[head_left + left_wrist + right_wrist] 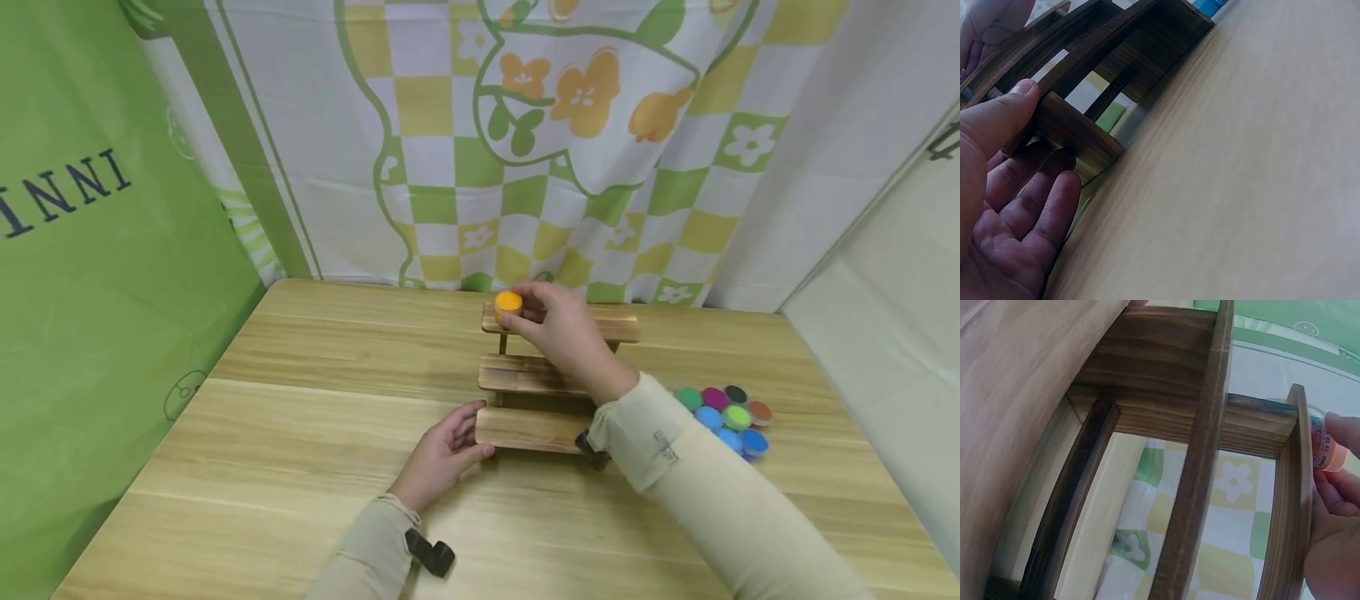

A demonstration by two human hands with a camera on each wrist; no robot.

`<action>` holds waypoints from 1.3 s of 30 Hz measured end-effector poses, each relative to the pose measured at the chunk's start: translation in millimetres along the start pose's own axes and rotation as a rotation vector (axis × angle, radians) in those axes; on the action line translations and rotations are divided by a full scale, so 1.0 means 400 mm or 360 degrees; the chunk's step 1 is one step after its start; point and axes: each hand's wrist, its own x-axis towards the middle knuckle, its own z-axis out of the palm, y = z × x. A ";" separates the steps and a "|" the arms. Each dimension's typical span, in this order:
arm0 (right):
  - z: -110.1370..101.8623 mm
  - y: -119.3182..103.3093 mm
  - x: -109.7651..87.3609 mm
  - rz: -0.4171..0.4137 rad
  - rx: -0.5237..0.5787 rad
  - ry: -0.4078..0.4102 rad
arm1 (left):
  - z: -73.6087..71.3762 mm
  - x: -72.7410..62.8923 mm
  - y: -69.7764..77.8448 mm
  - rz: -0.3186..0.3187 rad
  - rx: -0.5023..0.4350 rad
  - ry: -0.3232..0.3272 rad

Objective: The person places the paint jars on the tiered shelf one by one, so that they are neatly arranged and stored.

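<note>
A three-tier wooden display stand [525, 429] stands on the table. At the left end of its lowest shelf, my left hand [442, 454] steadies it, thumb at the front edge and fingers behind. The left wrist view shows the thumb [1019, 94] against the wood and the other fingers curved by the end panel. My right hand [558, 325] pinches a small paint pot with an orange top [508, 302] at the left end of the top shelf [615, 323]. In the right wrist view the pot [1329, 453] is clear-sided with a printed label, right beside the shelf board.
Several small paint pots [737, 417] in blue, green, purple, black and brown stand grouped right of the stand, partly behind my right sleeve. A patterned curtain [450, 167] hangs at the table's back edge. Green cloth [112, 275] hangs at the left.
</note>
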 end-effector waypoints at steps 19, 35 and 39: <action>-0.037 0.037 -0.089 0.0116 0.0145 0.0125 | 0.005 -0.009 0.006 -0.0017 -0.0002 0.0004; -0.078 0.058 -0.159 0.0052 0.0199 0.0269 | 0.004 -0.006 0.006 -0.0006 0.0007 0.0001; -0.085 0.061 -0.175 0.0022 0.0224 0.0316 | 0.004 -0.006 0.008 -0.0005 0.0042 0.0007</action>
